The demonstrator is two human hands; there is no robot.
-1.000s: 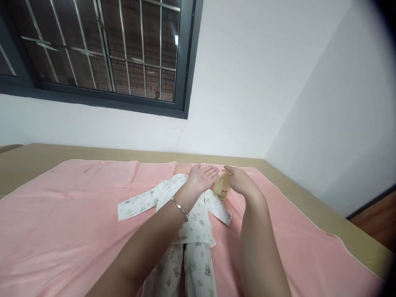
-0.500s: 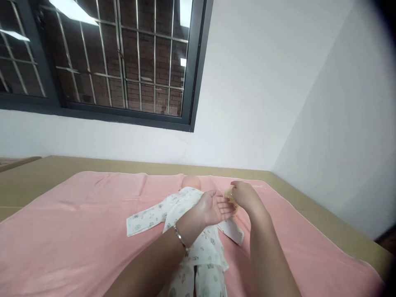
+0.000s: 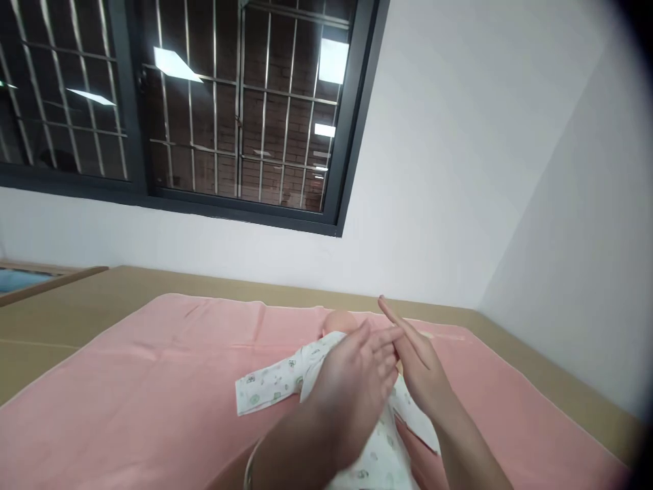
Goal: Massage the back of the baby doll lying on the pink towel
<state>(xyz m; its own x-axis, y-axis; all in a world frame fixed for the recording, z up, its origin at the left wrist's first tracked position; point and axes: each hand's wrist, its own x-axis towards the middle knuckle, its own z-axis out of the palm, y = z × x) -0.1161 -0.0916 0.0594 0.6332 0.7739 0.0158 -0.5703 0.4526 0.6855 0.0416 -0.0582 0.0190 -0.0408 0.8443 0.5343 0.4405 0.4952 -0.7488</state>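
Note:
My left hand is raised over a baby-sized figure, probably a doll, with its fingers stretched out and nothing visible in it. Its fingertips meet my right hand, which is also flat with straight fingers and thumb apart. The figure lies below in a white printed top, one sleeve spread to each side, its bald head pointing away from me. My hands and forearms hide much of its body. A small yellowish thing shows just behind my hands, mostly covered; its kind is unclear.
A pink sheet lies under the figure on a tan padded surface. White walls rise behind and at the right. A dark-framed barred window is above. A wooden edge with something blue stands at far left.
My right hand has gone from curled by the yellowish thing to flat against my left fingertips. My left hand has come nearer the camera. The view has shifted, with the figure further right.

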